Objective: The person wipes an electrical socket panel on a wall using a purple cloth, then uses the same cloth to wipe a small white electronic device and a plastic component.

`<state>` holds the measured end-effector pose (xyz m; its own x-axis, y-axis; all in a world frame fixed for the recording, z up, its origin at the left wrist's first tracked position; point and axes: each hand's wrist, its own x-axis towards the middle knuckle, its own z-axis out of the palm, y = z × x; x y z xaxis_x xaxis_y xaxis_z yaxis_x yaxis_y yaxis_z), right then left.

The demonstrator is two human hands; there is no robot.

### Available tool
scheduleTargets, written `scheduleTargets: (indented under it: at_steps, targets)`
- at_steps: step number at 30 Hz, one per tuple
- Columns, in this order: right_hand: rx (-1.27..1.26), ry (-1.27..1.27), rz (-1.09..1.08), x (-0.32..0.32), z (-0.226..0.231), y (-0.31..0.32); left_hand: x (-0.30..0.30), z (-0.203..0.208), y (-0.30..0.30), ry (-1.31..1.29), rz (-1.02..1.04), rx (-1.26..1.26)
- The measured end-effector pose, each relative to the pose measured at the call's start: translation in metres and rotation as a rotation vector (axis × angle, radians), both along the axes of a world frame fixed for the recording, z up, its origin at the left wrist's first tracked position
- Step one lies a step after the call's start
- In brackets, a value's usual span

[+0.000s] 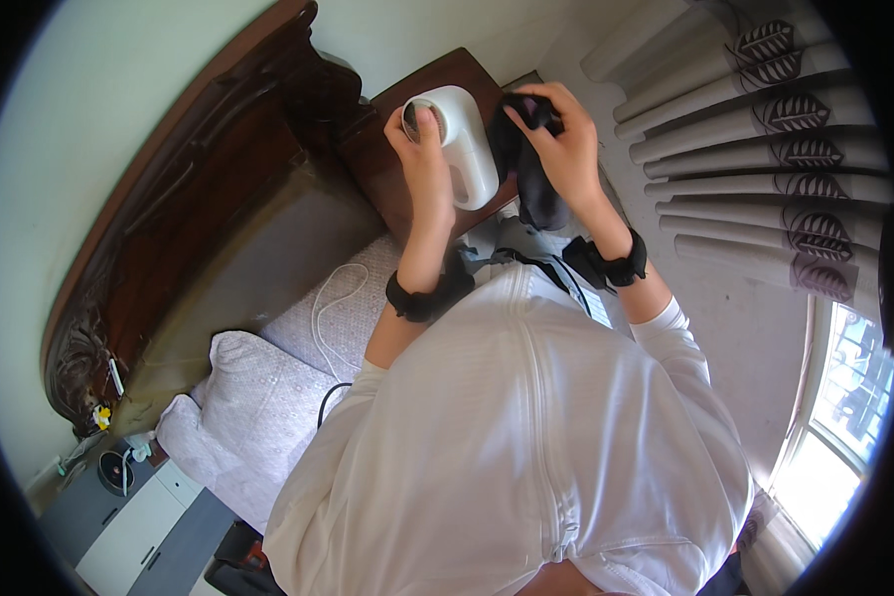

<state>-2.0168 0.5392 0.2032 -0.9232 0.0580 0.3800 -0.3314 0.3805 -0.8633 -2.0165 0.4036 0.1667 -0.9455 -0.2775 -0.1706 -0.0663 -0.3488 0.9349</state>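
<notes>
"Two hands are up at the top centre of the frame. What does each have?"

"The left hand (pixel 424 164) is clamped on a white handheld device (pixel 479 164), its thumb laid on the round, mesh-like face at one end. The right hand (pixel 569 144) is clamped on a dark cloth (pixel 538 194), thumb and fingers pinching its upper part while the rest hangs toward the centre of the frame."

"Are device and cloth touching?"

"They sit side by side, device on the left, cloth on the right; whether they touch, the view cannot tell."

"And just past the hands?"

"Each wrist wears a black band, one on the left wrist (pixel 427 296) and one on the right (pixel 621 263). Behind the device, a dark wooden table (pixel 372 169) shows its reddish-brown top. Below the wrists, a white zipped top (pixel 526 397) fills the lower middle."

"Farther out?"

"A carved wooden headboard (pixel 184 214) sweeps across the upper left. Pale patterned pillows (pixel 273 387) lie left of centre, a thin white cable (pixel 315 318) looping near them. Grey and white drawers (pixel 134 526) stand at lower left. Leaf-patterned curtains (pixel 745 144) hang at upper right, and a bright window (pixel 854 387) shows at lower right."
</notes>
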Motion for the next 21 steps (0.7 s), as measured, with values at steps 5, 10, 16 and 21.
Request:
scheduleTargets:
  at_steps: [5,10,16,21]
  targets:
    - [0.120,0.117,-0.003,-0.011,0.009,-0.028,0.002,0.006,0.008,0.075,-0.022,0.018]
    - [0.172,0.127,0.064,0.012,-0.013,-0.037,-0.001,-0.004,-0.001,0.070,0.059,0.101]
    - [0.114,0.066,0.344,0.030,-0.044,-0.012,-0.005,-0.004,-0.012,0.179,0.136,-0.043]
    - [-0.004,-0.097,0.048,0.001,-0.011,-0.014,-0.005,-0.002,-0.013,0.149,0.150,0.084]
